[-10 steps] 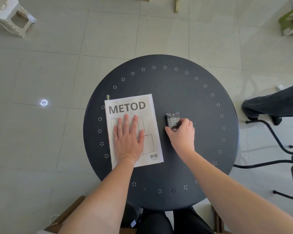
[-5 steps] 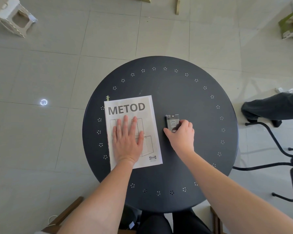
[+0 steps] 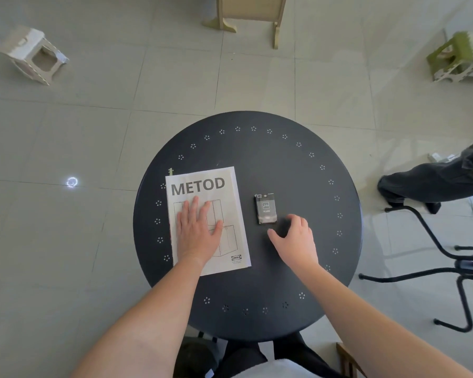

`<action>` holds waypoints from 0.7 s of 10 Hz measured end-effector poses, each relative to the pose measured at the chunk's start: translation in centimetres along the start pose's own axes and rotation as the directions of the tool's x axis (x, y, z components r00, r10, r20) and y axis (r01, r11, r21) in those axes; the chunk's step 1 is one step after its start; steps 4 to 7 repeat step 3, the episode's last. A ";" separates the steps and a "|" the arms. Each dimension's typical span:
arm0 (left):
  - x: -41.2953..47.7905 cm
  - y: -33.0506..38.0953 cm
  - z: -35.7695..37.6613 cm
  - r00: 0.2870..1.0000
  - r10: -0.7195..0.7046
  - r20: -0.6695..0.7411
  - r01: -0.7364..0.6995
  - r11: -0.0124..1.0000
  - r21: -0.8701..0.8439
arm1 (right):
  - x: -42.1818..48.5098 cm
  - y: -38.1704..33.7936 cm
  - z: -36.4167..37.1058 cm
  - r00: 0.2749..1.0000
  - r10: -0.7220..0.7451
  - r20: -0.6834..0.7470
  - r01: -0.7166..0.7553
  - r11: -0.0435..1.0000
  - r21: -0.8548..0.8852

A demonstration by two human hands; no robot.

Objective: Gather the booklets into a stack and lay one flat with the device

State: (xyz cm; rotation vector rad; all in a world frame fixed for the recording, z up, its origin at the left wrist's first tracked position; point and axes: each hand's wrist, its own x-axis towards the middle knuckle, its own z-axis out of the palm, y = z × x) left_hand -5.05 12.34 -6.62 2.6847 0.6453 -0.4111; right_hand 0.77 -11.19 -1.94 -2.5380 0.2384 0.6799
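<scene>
A white booklet (image 3: 230,203) marked METOD lies flat on the left half of the round dark table (image 3: 284,165). My left hand (image 3: 198,231) presses flat on its cover, fingers spread. A small dark device (image 3: 266,209) lies flat on the table just right of the booklet. My right hand (image 3: 295,238) hovers just below and right of the device, fingers curled and apart, holding nothing and not touching it. Whether more booklets lie under the top one I cannot tell.
Another person's dark-trousered leg (image 3: 426,184) and a black metal chair frame (image 3: 448,257) stand at the table's right. On the tiled floor are a white step stool (image 3: 32,57) far left, a green stool (image 3: 458,57) far right, and wooden furniture legs (image 3: 246,20) beyond the table.
My right hand has let go of the device and drawn back toward me and to the right. The device stays flat on the table. My left hand has not moved.
</scene>
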 end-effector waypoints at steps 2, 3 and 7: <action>-1.6 1.6 -2.6 0.999 -0.052 0.010 0.052 0.998 0.023 | -3.4 2.3 -3.0 0.991 -0.046 0.123 0.055 0.995 -0.077; -4.5 1.8 -3.3 0.999 -0.047 -0.016 0.046 0.996 -0.074 | -4.7 3.3 -4.9 0.977 -0.112 0.182 0.135 0.983 -0.124; -4.5 1.8 -3.3 0.999 -0.047 -0.016 0.046 0.996 -0.074 | -4.7 3.3 -4.9 0.977 -0.112 0.182 0.135 0.983 -0.124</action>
